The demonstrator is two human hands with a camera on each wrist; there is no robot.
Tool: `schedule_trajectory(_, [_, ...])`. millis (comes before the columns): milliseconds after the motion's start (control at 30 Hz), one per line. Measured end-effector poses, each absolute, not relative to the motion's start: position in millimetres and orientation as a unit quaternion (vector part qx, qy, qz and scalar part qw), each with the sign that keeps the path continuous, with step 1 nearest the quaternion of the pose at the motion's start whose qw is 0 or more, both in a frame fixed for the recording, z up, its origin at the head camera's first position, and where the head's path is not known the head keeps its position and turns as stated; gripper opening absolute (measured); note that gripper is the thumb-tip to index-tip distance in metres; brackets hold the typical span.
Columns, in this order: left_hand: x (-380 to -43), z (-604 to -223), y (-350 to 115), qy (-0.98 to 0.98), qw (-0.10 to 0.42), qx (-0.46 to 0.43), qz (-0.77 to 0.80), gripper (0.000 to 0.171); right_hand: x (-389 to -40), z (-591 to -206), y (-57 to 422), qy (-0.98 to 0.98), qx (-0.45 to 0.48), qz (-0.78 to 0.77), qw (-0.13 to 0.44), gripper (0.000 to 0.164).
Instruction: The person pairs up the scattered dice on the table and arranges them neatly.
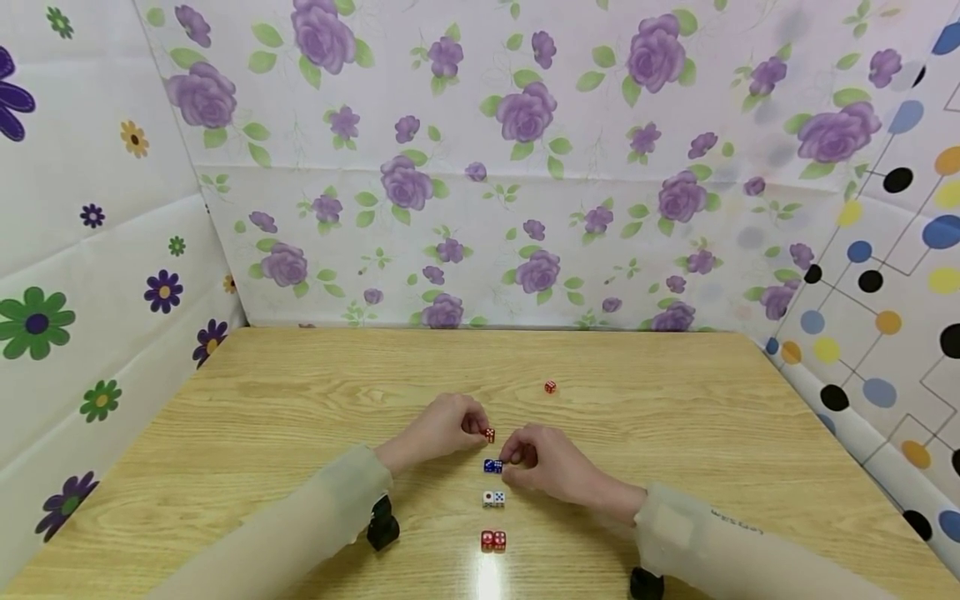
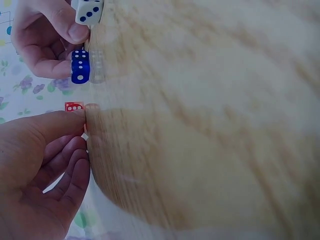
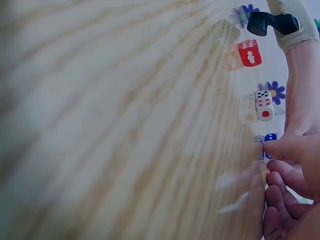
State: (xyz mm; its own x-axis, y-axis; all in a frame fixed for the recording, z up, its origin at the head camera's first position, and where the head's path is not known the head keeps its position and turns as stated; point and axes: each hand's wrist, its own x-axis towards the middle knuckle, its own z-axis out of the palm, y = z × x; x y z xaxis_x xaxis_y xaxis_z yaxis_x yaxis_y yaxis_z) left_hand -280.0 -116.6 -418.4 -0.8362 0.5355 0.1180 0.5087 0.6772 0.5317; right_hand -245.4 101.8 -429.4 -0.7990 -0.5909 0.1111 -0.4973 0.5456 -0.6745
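My left hand (image 1: 448,427) pinches a red die (image 1: 490,435) at the table's surface; in the left wrist view its thumb covers part of that red die (image 2: 74,106). Just nearer to me, two blue dice (image 1: 492,466) sit side by side. My right hand (image 1: 553,467) has thumb and index finger at the right-hand blue die, pinching it. In the right wrist view the thumb hides part of the blue dice (image 3: 270,137). Closer still lie a pair of white dice (image 1: 493,498) and a pair of red dice (image 1: 493,541), lined up with the blue pair.
A lone red die (image 1: 550,387) lies farther back on the wooden table (image 1: 315,375). Flowered cloth (image 1: 480,233) hangs behind the table, with patterned cloth on both sides. A black device is strapped at each wrist, over the pale sleeves.
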Motion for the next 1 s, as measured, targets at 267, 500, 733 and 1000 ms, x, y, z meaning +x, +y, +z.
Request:
schedule_trajectory(267, [-281,-419,-116,0.915,0.028,0.283,0.287,0.005,-260,-414,107,0.883,-0.32,-0.342,0.017,0.013])
schedule_trajectory(500, [-281,-418,-116,0.915,0.031,0.282,0.288,0.005,-287,-395,117,0.905,-0.278,-0.319,-0.05,0.015])
schedule_trajectory(733, [-280,-418,-116,0.914,0.031,0.285,0.287,0.005,-313,-391,134,0.917,-0.239,-0.314,-0.053,0.016])
schedule_trajectory(1000, [-279,-419,-117,0.912,0.027,0.289,0.291,0.005,-340,-402,151,0.93,-0.188,-0.311,-0.049,0.017])
